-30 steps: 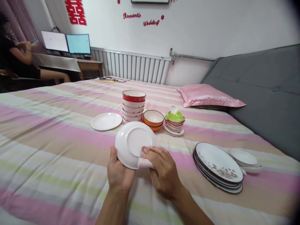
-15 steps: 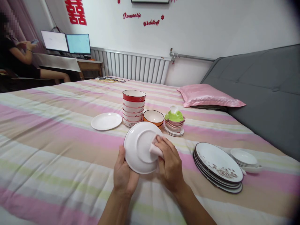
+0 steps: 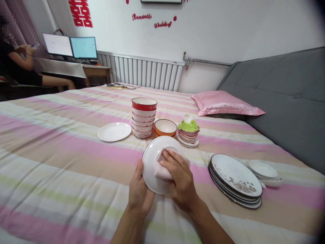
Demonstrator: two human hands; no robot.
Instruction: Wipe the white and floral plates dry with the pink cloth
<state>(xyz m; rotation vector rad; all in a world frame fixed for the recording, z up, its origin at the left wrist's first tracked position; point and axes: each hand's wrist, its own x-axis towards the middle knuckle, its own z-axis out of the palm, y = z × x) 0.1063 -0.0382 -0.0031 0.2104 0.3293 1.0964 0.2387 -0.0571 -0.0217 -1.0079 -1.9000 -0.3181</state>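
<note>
A white plate (image 3: 150, 163) with a thin dark rim is held tilted above the bed, its underside toward me. My left hand (image 3: 140, 189) grips its lower left edge, thumb on the near face and the other fingers hidden behind. Against the middle of the underside, my right hand (image 3: 180, 176) presses a pale pink cloth (image 3: 161, 169), fingers bent over it. Just beyond the plate stand a tall stack of red and white bowls (image 3: 143, 118) and an orange bowl (image 3: 166, 128).
On the striped bed lie a white oval plate (image 3: 114, 131), stacked small dishes with a green leaf-shaped one (image 3: 188, 125), a pile of patterned plates (image 3: 236, 176), small white dishes (image 3: 263, 169) and a pink pillow (image 3: 225, 103). A person (image 3: 21, 64) sits at far left near two monitors (image 3: 83, 47).
The plate and both hands have shifted slightly right and down. My right hand has moved the cloth from the plate's right side toward its middle, where the cloth lies more spread.
</note>
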